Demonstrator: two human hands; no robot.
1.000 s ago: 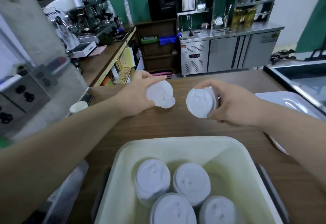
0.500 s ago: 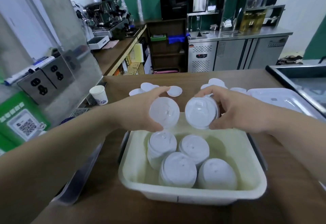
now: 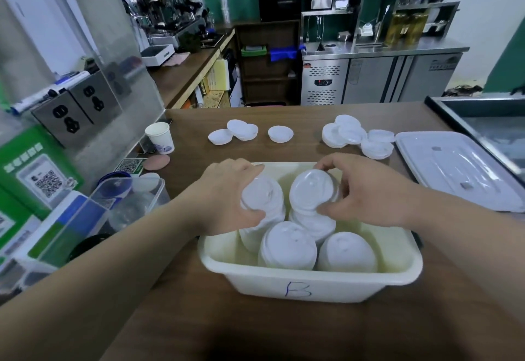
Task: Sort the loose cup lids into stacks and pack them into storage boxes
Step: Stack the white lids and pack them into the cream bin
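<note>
**Lids in bin B: grip and layout**

We work over a cream plastic bin (image 3: pixel 312 289), rectangular with rounded corners and a rolled rim. A blue "B" is handwritten on its near wall. It stands on a brown wood-grain table (image 3: pixel 255 329), towards the near edge.

The bin holds four columns of nested lids, all thin, matte, translucent white domes with moulded tops. Our left hand (image 3: pixel 227 198) grasps the left stack (image 3: pixel 262 198) at the bin's far left corner, with the fingers over its far side and the thumb curled under its near side. Our right hand (image 3: pixel 366 190) pinches the right stack (image 3: pixel 311 190) beside it, and its top lids are tilted towards us. We cannot tell whether these gripped lids touch the lids below them. Two front stacks (image 3: pixel 288 244) stand free against the near wall and touch each other.

Loose lids (image 3: pixel 355 138) lie along the table's far edge. There is an overlapping heap on the right, three lids on the left and one alone between them.

A flat, translucent, ribbed cover (image 3: pixel 454 167) lies at the right edge. At the left edge stand a paper cup (image 3: pixel 159 137), a round pink coaster (image 3: pixel 156 161) and a clear lidded tub (image 3: pixel 130 198). A brushed-metal socket panel (image 3: pixel 76 107) is above them. Our forearms hide the bin's side rims.
</note>
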